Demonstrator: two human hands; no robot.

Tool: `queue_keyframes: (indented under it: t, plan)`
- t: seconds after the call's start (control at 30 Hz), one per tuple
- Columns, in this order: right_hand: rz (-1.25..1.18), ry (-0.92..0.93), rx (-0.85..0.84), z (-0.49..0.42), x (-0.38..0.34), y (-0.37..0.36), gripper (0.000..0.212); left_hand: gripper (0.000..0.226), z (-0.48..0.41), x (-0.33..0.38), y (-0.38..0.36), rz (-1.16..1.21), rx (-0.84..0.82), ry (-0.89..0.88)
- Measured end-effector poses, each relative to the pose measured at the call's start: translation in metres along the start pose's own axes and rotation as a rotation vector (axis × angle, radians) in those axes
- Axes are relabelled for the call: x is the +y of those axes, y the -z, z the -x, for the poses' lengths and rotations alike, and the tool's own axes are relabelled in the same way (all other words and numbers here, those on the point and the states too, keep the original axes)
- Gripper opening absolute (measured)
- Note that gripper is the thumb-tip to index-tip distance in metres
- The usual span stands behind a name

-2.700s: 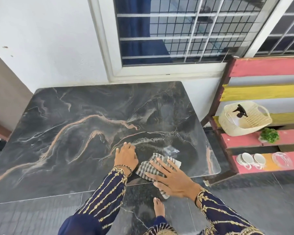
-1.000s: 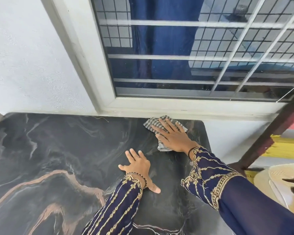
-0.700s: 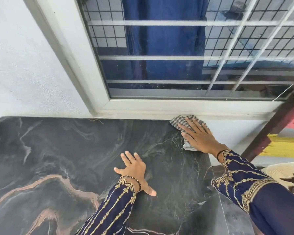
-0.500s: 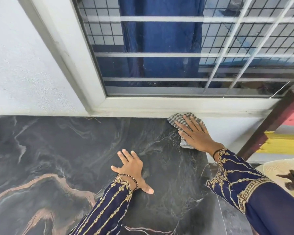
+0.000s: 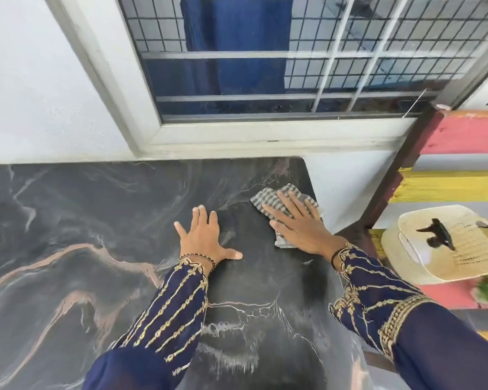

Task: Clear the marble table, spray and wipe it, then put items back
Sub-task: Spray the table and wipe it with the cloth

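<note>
The dark marble table (image 5: 82, 220) carries a checked cloth (image 5: 271, 199) near its far right corner.

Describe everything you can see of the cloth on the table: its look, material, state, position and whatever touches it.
The cloth is a small checked rag, grey and off-white, apparently woven fabric. It lies crumpled and flattened on the dark marble table, near the far right corner beside the table's right edge. The right hand presses on it, palm down with fingers spread, hiding its middle; only the far end and a near corner show. The left hand rests apart from it.
</note>
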State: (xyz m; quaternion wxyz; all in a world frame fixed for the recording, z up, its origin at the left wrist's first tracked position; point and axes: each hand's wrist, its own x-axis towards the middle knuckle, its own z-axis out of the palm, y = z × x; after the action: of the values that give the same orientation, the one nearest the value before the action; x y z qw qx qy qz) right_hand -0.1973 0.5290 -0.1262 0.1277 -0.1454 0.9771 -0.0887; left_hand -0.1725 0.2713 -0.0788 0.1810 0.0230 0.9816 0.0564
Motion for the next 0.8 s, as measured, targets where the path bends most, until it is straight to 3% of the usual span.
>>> queue_keyframes:
  t: [0.13,0.23,0.53,0.8]
  plan:
    - [0.000,0.049,0.008,0.052,-0.036,-0.020,0.050,0.066,0.055,0.006,-0.029,0.016,0.171,-0.060]
    - [0.027,0.096,0.016,0.092,-0.064,-0.036,0.050,0.046,0.097,0.010,-0.044,0.109,0.193,-0.089]
    - [0.131,0.293,0.110,0.243,-0.154,-0.095,0.049,0.050,0.212,-0.006,-0.065,0.126,0.128,-0.095]
    - [0.167,0.303,0.035,0.320,-0.146,-0.096,0.050,0.046,0.250,0.015,-0.063,0.095,0.070,-0.155]
